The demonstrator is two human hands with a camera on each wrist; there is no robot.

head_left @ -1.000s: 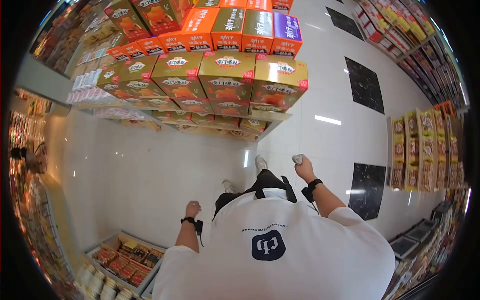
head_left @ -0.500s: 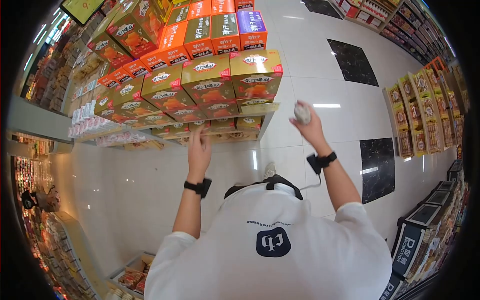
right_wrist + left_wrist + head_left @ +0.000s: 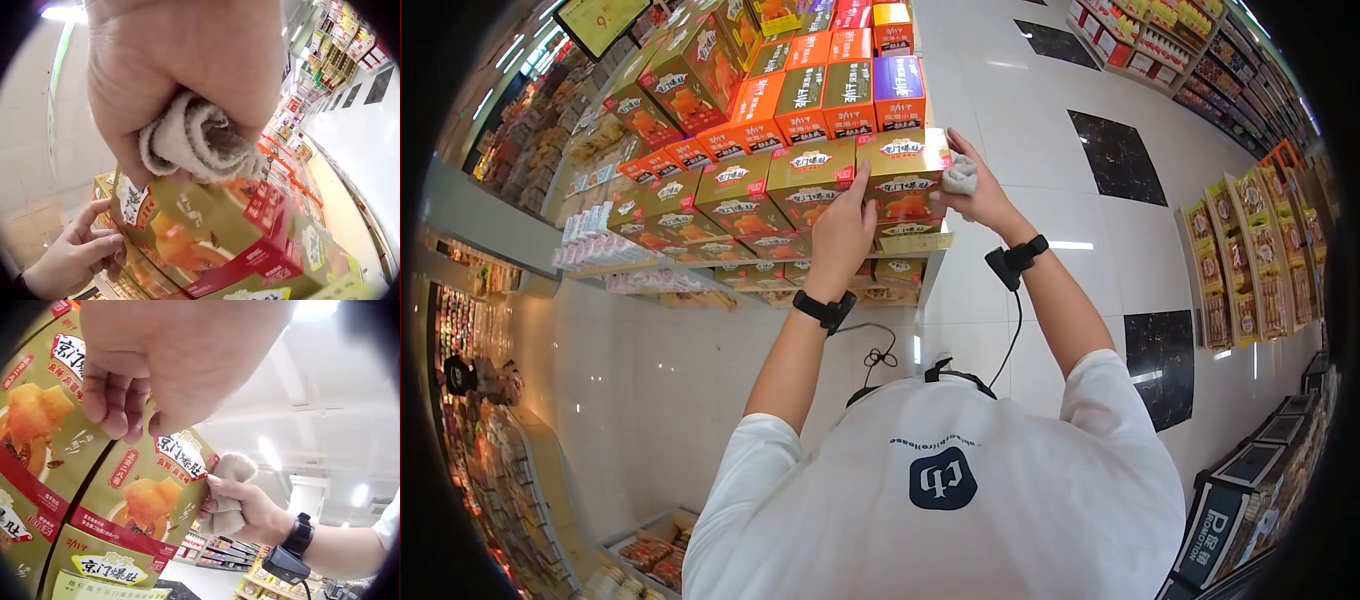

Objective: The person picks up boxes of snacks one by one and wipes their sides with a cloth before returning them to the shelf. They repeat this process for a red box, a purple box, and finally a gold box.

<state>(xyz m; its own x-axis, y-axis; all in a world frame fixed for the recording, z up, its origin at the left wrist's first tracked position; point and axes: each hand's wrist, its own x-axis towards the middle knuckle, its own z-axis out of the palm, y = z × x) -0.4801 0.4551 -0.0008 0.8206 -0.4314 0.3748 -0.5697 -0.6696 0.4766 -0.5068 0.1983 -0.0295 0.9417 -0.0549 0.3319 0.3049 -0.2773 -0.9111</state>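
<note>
A gold snack box with a picture of food stands at the right end of the shelf's front row. At its left edge, my left hand touches it along the seam with the neighbouring gold box. The left wrist view shows those fingertips right at this seam. My right hand grips a rolled, whitish terry cloth against the end box's right side. Some of the right fingers are hidden behind the cloth in the right wrist view.
Orange, brown and purple boxes are stacked behind the gold row. A price strip runs along the shelf edge below. To the right, past the tiled floor, stands a rack of yellow packets. A cable hangs from the right wrist camera.
Both hands have risen and moved forward to the end gold box, the left to its left edge, the right with the cloth to its right side. The view has shifted as the person moved closer.
</note>
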